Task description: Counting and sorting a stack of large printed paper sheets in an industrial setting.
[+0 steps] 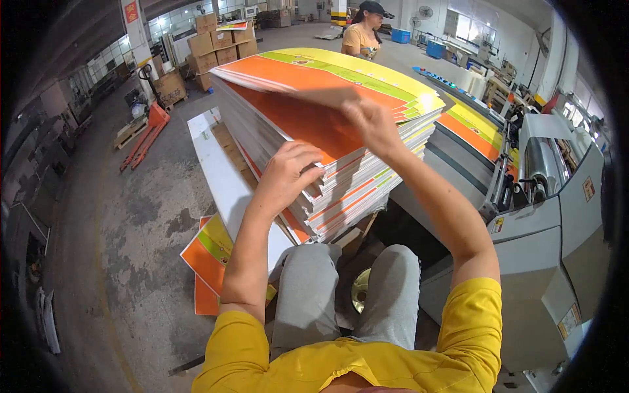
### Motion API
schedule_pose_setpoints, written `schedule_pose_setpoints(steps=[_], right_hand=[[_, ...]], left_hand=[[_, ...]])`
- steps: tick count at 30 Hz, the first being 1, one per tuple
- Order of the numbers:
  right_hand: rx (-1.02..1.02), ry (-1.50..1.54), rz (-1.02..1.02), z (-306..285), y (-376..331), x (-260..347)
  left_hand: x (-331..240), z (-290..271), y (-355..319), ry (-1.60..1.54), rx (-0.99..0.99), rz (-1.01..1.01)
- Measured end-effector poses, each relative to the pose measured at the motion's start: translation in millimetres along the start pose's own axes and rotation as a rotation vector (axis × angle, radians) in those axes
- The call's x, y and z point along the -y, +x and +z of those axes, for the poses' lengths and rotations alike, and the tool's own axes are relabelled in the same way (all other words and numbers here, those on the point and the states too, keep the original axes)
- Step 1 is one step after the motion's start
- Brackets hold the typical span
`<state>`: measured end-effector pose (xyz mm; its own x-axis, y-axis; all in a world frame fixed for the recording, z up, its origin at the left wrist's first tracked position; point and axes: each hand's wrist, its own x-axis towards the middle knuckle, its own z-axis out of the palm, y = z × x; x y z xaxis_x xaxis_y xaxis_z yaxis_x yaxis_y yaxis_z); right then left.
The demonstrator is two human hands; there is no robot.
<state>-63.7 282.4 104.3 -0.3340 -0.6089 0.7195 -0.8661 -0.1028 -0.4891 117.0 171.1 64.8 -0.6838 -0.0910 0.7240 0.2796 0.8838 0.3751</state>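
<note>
A tall stack of large printed sheets (pixel 357 187), orange, green and yellow on top, stands right before my knees. My right hand (pixel 375 126) pinches the near edge of a printed sheet (pixel 322 96) and holds it raised and bent above the pile. Motion blurs this sheet, and its shaded underside faces me. Beneath it an orange printed face shows on the stack. At the stack's near left corner rests my left hand (pixel 288 171), its fingers curved over the edge and its thumb apart from them, with nothing visible between.
To the right stands a grey machine (pixel 524 255) with a roller (pixel 542 160); a printed sheet (pixel 468 128) lies on its bed. A white board (pixel 219 164) and loose sheets (pixel 211 255) are at left. Farther back are an orange pallet jack (pixel 156 121), cardboard boxes (pixel 223 42) and another person (pixel 362 38).
</note>
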Motion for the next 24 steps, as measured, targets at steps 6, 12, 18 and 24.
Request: schedule_pose_setpoints(steps=[6,12,18,24], right_hand=[[0.215,-0.252,-0.118,-7,-16,10],[0.265,-0.329,-0.384,1,-22,-2],[0.210,-0.059,0.111,7,-6,-4],[-0.098,0.321,0.352,-2,30,-12]], left_hand=[[-8,0,17,0.133,-0.115,-0.111],[-2,7,17,-0.084,-0.283,-0.137],[-9,10,18,-0.325,-0.404,-0.198],[-2,1,8,0.031,0.046,-0.044]])
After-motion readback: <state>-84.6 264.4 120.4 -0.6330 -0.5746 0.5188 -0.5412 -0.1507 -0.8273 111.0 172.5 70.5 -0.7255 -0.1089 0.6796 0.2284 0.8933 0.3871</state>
